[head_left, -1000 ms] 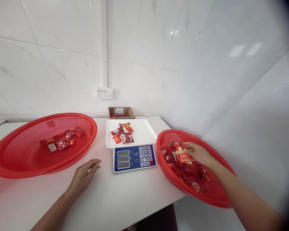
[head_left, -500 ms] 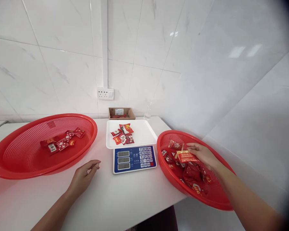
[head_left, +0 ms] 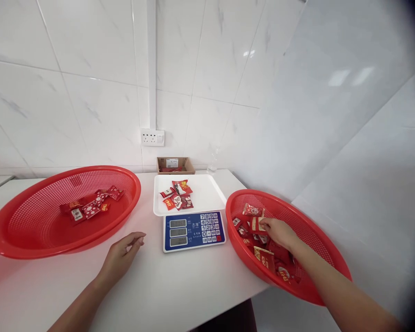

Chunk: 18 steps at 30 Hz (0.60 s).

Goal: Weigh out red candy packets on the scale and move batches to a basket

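Note:
My right hand (head_left: pixel 280 233) is inside the right red basket (head_left: pixel 332 258), its fingers pinching the edge of a red and cream snack packet (head_left: pixel 257 225). Under and around it lie several red snack packets, among them one with a gold top (head_left: pixel 263 258). Over the white table, left of the blue scale (head_left: pixel 193 232), my left hand (head_left: pixel 121 256) is held loosely curved, a gap showing between thumb and fingers, with nothing in it. On the scale's white tray (head_left: pixel 207 196) several red packets (head_left: pixel 181 186) lie grouped at the left.
To the left, another red basket (head_left: pixel 27 221) holds several red packets (head_left: pixel 91 210). A small cardboard box (head_left: pixel 190 167) and a clear plastic bottle (head_left: pixel 212 161) stand behind the tray, near the tiled wall. A socket (head_left: pixel 152 137) is on that wall.
The red and yellow packet that my right hand held up is out of its fingers. This hand has moved slightly left and down, onto another packet. My left hand has barely moved.

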Motion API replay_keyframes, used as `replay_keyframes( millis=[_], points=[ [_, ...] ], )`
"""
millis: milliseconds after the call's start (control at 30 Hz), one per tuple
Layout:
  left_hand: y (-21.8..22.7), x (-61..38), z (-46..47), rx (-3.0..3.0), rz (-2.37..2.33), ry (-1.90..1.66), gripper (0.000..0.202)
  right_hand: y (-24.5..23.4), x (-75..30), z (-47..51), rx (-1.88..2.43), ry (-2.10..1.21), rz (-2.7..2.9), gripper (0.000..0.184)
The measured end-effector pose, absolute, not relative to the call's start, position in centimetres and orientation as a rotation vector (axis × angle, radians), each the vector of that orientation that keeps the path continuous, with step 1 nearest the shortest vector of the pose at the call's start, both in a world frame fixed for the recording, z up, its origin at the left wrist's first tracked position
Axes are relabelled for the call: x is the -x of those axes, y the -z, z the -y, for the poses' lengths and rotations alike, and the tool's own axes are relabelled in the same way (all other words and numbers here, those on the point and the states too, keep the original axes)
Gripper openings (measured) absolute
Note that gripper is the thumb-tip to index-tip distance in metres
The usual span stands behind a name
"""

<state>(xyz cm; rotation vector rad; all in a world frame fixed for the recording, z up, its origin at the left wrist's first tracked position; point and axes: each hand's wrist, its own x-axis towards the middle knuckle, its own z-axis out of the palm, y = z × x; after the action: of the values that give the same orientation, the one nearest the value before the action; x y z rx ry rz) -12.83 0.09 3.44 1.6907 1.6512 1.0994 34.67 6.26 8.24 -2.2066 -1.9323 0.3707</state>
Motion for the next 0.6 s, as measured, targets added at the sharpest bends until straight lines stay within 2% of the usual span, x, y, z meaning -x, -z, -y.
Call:
replay_keyframes(
  millis=[200, 367, 500, 600],
  points=[
    [-3.5, 12.9, 0.0, -1.68, -1.653, -1.099, 0.033, -9.1, -34.8, -7.3, 2.242, -0.398, 1.83, 0.03],
    [-3.5, 12.8, -0.1, -1.663, -1.649, -1.091, 0.034, -9.0, -34.5, -7.0, 2.122, -0.578, 1.802, 0.049],
    [-3.5, 12.8, -0.1, -1.658, -1.651, -1.09, 0.034, -8.2, -34.4, -6.6, 2.159, -0.593, 1.874, 0.043],
    [-3.5, 12.8, 0.0, -1.664, -1.641, -1.098, 0.033, -6.9, -34.5, -6.5, 2.245, -0.545, 1.92, 0.058]
  ],
)
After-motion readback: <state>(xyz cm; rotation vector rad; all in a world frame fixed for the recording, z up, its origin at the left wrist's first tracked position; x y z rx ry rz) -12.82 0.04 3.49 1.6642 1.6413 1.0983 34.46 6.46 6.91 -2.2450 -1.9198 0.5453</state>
